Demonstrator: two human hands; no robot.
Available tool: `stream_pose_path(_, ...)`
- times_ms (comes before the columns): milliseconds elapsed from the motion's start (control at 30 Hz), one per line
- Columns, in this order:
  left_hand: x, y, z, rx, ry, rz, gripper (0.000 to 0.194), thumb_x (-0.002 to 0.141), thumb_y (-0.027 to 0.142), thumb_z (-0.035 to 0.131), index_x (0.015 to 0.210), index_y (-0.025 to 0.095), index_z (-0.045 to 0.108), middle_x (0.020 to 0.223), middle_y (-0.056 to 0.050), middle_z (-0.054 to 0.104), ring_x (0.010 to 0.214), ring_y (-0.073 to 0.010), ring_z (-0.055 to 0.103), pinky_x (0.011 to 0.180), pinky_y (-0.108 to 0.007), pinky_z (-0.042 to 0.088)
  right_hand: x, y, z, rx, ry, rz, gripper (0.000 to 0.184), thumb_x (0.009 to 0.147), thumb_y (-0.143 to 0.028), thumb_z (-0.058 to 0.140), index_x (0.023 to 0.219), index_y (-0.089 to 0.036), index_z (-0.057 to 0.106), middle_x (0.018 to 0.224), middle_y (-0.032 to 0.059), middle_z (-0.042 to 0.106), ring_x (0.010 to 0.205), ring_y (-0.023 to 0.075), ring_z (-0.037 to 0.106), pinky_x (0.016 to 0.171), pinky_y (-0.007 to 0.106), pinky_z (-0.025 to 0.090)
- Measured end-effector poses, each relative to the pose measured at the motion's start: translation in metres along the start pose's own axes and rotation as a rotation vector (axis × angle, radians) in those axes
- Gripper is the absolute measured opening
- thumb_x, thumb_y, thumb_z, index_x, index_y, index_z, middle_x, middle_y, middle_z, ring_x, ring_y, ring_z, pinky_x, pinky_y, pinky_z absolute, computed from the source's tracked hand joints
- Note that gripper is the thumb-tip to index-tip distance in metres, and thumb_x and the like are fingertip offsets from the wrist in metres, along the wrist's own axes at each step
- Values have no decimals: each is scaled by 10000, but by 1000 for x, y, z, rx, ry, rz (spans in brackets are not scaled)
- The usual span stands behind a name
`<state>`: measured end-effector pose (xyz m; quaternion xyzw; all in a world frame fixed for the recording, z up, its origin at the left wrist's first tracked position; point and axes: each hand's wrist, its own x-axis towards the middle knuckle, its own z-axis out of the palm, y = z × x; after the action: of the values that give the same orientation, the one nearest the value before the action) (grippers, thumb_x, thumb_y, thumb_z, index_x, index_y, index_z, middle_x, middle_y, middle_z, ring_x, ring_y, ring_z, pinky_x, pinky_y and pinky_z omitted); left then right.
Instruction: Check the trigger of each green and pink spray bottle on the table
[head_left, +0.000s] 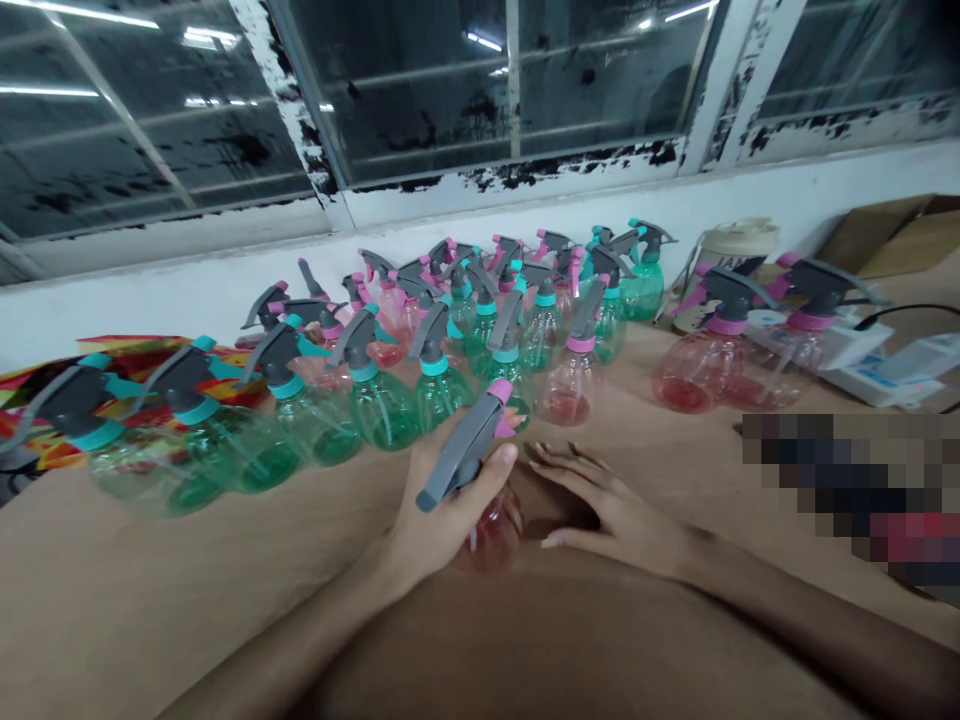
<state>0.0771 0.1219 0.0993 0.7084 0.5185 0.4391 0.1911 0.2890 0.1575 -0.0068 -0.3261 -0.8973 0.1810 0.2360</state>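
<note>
My left hand point(433, 515) is wrapped around the neck of a clear pink spray bottle point(491, 540), which stands on the tabletop close in front of me. Its grey trigger head has a pink nozzle tip and leans up past my thumb. Beside the bottle, my right hand point(600, 505) is open over the table with its fingers apart, holding nothing. Just beyond my hands stands a pink-collared spray bottle point(568, 395). Green spray bottles point(386, 410) with teal collars form a row to the left of it.
More green and pink spray bottles crowd the back by the white wall point(817, 185). Two pink ones point(694, 375) stand at right, near a white tub point(739, 240), a cardboard box point(892, 235) and white boxes point(877, 365). Patterned cloth point(217, 375) lies at left.
</note>
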Motion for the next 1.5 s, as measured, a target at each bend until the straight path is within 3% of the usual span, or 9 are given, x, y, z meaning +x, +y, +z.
stream_pose_path(267, 0, 2, 14, -48, 15, 25, 266, 814, 321, 583, 1064, 230, 601, 683, 38, 566, 532, -109, 480, 547, -251, 466, 9, -51, -12, 212, 90, 120, 845, 687, -593, 665, 1378, -248, 321, 1351, 112, 493, 1208, 299, 473, 967, 494, 417)
stream_pose_path(500, 9, 15, 41, -197, -36, 59, 251, 813, 324, 601, 1043, 224, 576, 934, -19, 660, 861, -151, 636, 778, -289, 516, 16, -68, -19, 255, 239, 214, 611, 679, -545, 688, 1139, -202, 479, 1103, 124, 608, 1004, 301, 582, 820, 472, 492)
stream_pose_path(700, 17, 26, 62, -229, -165, 80, 448, 770, 346, 651, 1175, 231, 498, 1040, -47, 666, 897, -196, 648, 817, -353, 525, -4, -46, -37, 213, 255, 166, 600, 723, -528, 659, 1204, -228, 462, 1143, 96, 594, 1049, 274, 563, 865, 446, 486)
stream_pose_path(800, 10, 18, 70, -192, -259, 139, 579, 784, 365, 646, 1287, 219, 398, 1186, -85, 614, 1061, -243, 602, 934, -428, 476, -17, -29, -55, 131, 255, 174, 538, 771, -525, 608, 1199, -230, 473, 1125, 95, 592, 1043, 274, 564, 873, 449, 486)
stream_pose_path(933, -6, -4, 73, -80, -301, 125, 527, 849, 337, 569, 1317, 221, 356, 1390, -117, 456, 1277, -264, 438, 1065, -497, 352, -30, 5, -76, -132, 357, 269, 609, 758, -597, 583, 1218, -207, 500, 1183, 143, 534, 1110, 330, 518, 944, 524, 428)
stream_pose_path(1033, -17, -19, 68, 41, -311, 73, 461, 861, 287, 540, 1291, 245, 380, 1359, -95, 483, 1261, -256, 450, 1058, -512, 352, -31, 34, -85, -195, 398, 291, 656, 721, -649, 587, 1214, -224, 503, 1170, 134, 537, 1099, 340, 528, 918, 546, 441)
stream_pose_path(1200, -26, -32, 59, 164, -278, -5, 375, 869, 252, 524, 1228, 266, 419, 1285, -79, 531, 1213, -259, 489, 1018, -532, 385, -19, 62, -93, -166, 524, 348, 720, 690, -666, 606, 1165, -139, 476, 1070, 175, 596, 1006, 344, 583, 832, 497, 492)
stream_pose_path(1300, -26, -34, 60, 195, -263, 52, 356, 861, 203, 516, 1197, 272, 424, 1249, -69, 548, 1180, -253, 513, 995, -527, 412, -10, 68, -97, -199, 546, 380, 681, 714, -675, 568, 1126, -139, 487, 1048, 184, 612, 977, 353, 596, 805, 508, 498)
stream_pose_path(1500, -26, -36, 63, 254, -243, 160, 344, 853, 169, 511, 1170, 274, 428, 1192, -66, 568, 1131, -250, 548, 963, -512, 449, 1, 69, -102, -403, 541, 374, 624, 779, -675, 468, 1118, -158, 550, 1136, 180, 589, 1118, 383, 515, 882, 552, 460)
